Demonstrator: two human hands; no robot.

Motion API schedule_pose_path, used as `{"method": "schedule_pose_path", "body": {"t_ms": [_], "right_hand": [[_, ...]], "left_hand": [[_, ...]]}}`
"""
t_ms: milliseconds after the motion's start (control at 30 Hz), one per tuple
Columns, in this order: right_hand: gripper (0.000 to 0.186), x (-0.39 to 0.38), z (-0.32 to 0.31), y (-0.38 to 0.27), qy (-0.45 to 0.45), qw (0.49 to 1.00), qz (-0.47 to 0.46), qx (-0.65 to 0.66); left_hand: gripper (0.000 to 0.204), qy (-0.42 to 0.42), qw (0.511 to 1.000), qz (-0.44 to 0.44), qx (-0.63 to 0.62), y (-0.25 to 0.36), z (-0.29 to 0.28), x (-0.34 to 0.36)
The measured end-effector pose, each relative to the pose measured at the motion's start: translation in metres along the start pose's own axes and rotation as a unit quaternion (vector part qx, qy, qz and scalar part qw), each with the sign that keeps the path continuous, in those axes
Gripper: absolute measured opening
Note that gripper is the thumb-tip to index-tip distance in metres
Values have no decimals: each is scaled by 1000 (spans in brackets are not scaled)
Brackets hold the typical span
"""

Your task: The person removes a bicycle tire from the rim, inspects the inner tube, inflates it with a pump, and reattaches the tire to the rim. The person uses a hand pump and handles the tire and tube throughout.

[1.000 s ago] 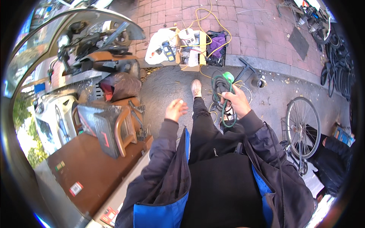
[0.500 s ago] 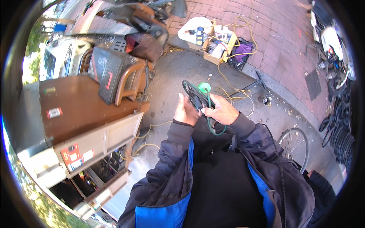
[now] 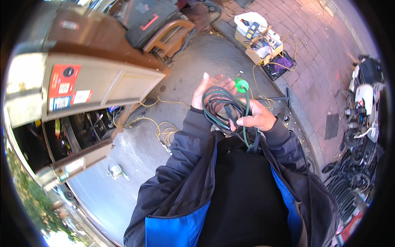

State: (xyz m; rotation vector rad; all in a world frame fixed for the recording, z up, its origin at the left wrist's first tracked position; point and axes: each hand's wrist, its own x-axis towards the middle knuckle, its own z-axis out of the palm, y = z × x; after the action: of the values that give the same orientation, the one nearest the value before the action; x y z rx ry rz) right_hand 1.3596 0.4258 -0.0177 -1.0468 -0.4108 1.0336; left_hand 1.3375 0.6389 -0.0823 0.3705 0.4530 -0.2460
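A loose coil of dark green and black cable (image 3: 218, 117) hangs in front of my chest. My right hand (image 3: 261, 116) is closed around one side of it, thumb and fingers gripping the strands. Within the coil a black plug-like end (image 3: 231, 110) shows beside my right fingers. My left hand (image 3: 201, 91) is open, palm turned up, thumb and fingers stretched out at the coil's left side; the loops partly cover its palm. A bright green round piece (image 3: 241, 85) sits just above my right hand, with a green strand by it. Whether they are joined I cannot tell.
At left stands a brown cabinet (image 3: 135, 91) with an open compartment of tools and a black case (image 3: 150, 24) on top. Yellow cord (image 3: 152, 119) trails over the ground. Beyond the kerb are a cardboard box (image 3: 263, 51) of electrical items and, at right, piled parts (image 3: 354, 164).
The view has swung, shifting the cabinet and boxes. The coil has spread into wider loops, and my left fingers have stretched out. My right hand keeps its grip on the cable.
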Motion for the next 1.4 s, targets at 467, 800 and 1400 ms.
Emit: {"method": "schedule_pose_path", "body": {"t_ms": [467, 800, 1400], "right_hand": [[30, 63, 148, 3, -290, 901, 144, -289], [61, 81, 142, 6, -133, 969, 81, -193], [35, 69, 106, -15, -75, 907, -136, -391]], "left_hand": [[76, -60, 992, -100, -50, 7, -86, -116], [47, 7, 941, 272, -201, 90, -72, -173], [35, 106, 932, 314, -145, 75, -36, -179]]}}
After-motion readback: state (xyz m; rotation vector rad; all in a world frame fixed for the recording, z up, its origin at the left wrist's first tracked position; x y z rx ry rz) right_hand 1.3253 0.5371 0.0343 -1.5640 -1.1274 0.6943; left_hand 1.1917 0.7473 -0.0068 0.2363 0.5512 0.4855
